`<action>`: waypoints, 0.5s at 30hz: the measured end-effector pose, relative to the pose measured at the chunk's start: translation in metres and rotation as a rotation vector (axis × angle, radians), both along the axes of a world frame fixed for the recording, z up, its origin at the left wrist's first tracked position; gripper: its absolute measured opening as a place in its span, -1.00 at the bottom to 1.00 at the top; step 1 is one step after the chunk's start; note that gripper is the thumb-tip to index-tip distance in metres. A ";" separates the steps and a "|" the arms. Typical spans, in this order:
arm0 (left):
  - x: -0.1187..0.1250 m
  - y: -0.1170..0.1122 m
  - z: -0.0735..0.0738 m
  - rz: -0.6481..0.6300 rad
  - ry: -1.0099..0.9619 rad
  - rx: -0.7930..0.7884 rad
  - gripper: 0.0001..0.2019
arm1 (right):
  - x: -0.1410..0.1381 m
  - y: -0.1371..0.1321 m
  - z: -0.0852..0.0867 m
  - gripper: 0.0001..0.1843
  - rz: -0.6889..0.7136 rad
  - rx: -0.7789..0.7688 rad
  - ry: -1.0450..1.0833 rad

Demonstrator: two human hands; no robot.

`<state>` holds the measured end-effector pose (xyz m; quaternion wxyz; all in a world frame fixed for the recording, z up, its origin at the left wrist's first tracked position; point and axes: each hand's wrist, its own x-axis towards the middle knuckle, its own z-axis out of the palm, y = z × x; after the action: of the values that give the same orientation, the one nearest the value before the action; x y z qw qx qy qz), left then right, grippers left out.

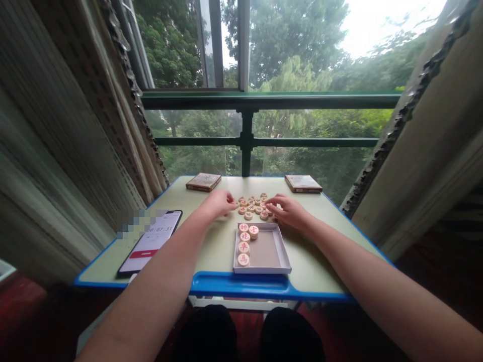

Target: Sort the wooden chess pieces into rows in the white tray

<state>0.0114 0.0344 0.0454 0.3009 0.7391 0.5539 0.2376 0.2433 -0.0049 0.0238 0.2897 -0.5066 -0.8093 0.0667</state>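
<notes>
Round wooden xiangqi pieces [251, 209] with carved characters lie in a loose cluster near the middle of the table. My left hand [222, 203] is at the cluster's left edge, thumb and fingertips drawn together; what is between them, if anything, is too small to tell. On the right side of the cluster, my right hand [286, 208] has its fingers apart and bent, with fingertips at the pieces. Closer to me stands a shallow white box [268, 251]. Red-character pieces [243, 247] form a column along its left side, with another red piece [253, 230] beside the top ones.
The pale table [211, 251] has a blue rim with a recessed tray [241, 284] at the front. A phone [153, 244] showing a timer lies at left. Two flat boxes, a left one [204, 182] and a right one [304, 183], lie at the back before a railed window.
</notes>
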 end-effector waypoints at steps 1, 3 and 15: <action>0.003 -0.001 0.000 -0.047 -0.126 -0.009 -0.77 | -0.002 -0.002 0.001 -0.72 0.006 0.011 -0.013; 0.007 -0.002 0.001 -0.161 -0.354 -0.059 -0.72 | -0.007 -0.006 0.003 -0.74 0.035 0.025 -0.055; 0.009 -0.011 0.004 -0.358 -0.590 -0.302 -0.62 | -0.026 -0.026 0.006 -0.75 0.031 0.296 -0.122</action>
<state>0.0205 0.0237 0.0495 0.5899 0.6713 0.3342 0.2994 0.2171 -0.0311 0.0300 0.3104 -0.4491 -0.8340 -0.0800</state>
